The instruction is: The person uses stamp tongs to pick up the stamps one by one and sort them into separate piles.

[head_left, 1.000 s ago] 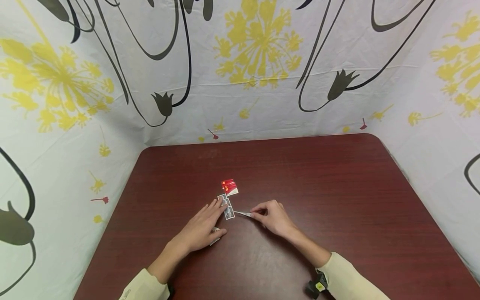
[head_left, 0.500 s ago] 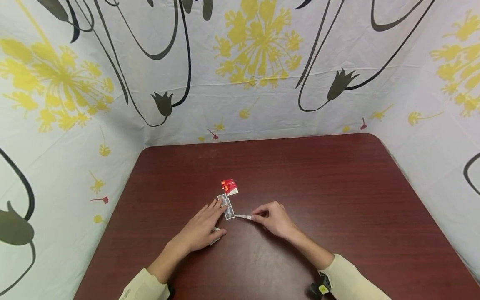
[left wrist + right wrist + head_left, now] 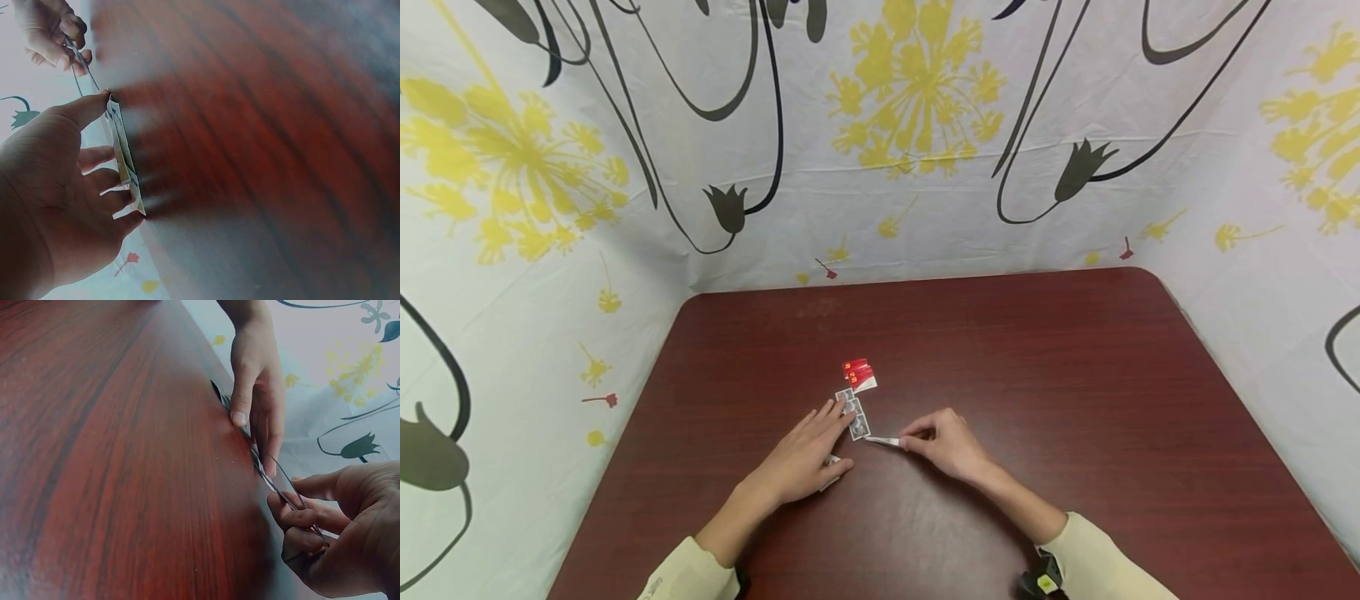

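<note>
**Pinning the grey prints, pinching tweezers at a corner**

Nearest, well short of the grey prints (image 3: 859,428): pale sleeves (image 3: 1101,558), with a black device (image 3: 1037,581) at the right cuff. Next, short of the grey prints and slightly left, another print (image 3: 828,483), partly hidden under the left thumb, probably covered there against sliding. Just right of the grey prints, tweezers, by the look of it (image 3: 883,441), clamped between thumb and fingers of the right hand (image 3: 949,446); held low and nearly flat, presumably for reaching a thin edge. Tips at the near right corner; contact too fine to tell. Over the left side of the grey prints, the left hand (image 3: 805,457), fingers straight and gripping nothing, likely steadying such light pieces against the table (image 3: 1037,350). Just beyond the grey prints, red prints (image 3: 861,375), overlapped, perhaps to save room. Far beyond, patterned cloth (image 3: 925,242).
</note>
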Tool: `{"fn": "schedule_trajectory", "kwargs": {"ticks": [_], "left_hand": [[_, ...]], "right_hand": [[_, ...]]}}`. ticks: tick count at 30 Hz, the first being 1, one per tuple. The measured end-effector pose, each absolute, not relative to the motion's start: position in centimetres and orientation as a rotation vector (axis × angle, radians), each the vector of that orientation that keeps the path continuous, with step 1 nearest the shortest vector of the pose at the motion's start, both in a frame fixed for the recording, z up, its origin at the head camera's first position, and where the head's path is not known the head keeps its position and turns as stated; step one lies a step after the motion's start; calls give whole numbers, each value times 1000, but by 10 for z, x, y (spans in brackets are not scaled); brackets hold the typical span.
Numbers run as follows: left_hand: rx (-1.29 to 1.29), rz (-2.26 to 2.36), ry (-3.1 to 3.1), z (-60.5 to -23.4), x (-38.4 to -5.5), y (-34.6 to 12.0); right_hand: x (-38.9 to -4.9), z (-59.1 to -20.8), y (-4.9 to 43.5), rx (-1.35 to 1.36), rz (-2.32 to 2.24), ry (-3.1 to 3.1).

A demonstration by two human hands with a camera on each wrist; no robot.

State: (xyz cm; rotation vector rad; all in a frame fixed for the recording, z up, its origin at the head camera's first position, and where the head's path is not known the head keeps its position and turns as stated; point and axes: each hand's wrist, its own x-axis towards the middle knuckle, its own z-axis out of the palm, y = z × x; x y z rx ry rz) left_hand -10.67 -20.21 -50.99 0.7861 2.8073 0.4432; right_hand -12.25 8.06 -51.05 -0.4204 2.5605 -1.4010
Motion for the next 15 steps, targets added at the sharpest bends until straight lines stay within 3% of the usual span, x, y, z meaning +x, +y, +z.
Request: {"fn": "schedule_trajectory", "kwargs": {"ticks": [15], "left_hand": [[796,430,2814,-511,-107,-202]], "right_hand": [[-122,-512,81,-366,-1401,2607]]}}
